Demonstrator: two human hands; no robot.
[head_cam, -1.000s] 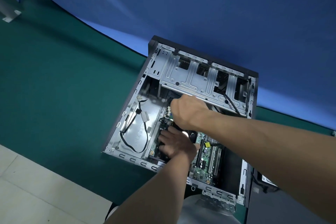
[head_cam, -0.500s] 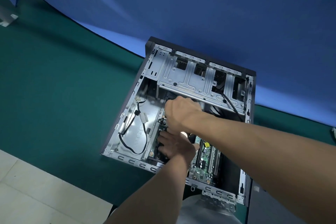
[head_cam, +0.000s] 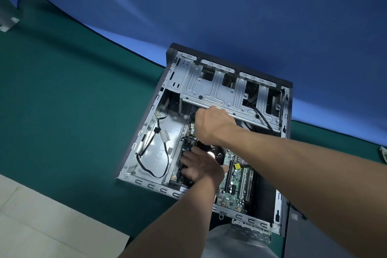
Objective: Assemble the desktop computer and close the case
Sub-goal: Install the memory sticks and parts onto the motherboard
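Note:
The open desktop case [head_cam: 144,130] lies on its side on the green mat. Its green motherboard [head_cam: 236,184] shows at the bottom right. My left hand [head_cam: 199,168] is inside the case with its fingers spread, pressing down on a dark component at the board's left edge. My right hand [head_cam: 213,123] hovers just above it, by the lower edge of the metal drive cage [head_cam: 209,94]. Its fingers are curled round something dark, a connector as far as I can tell. That part is mostly hidden under the hand.
A black cable [head_cam: 155,153] with a white plug loops loose over the bare case floor on the left. More black cables [head_cam: 261,117] run from the drive cage down behind my right wrist. Beyond the case hangs a blue backdrop [head_cam: 230,6], and pale floor tiles [head_cam: 31,226] lie at the bottom left.
My right hand has shifted slightly left, towards the drive cage edge. My left hand stays pressed on the same spot.

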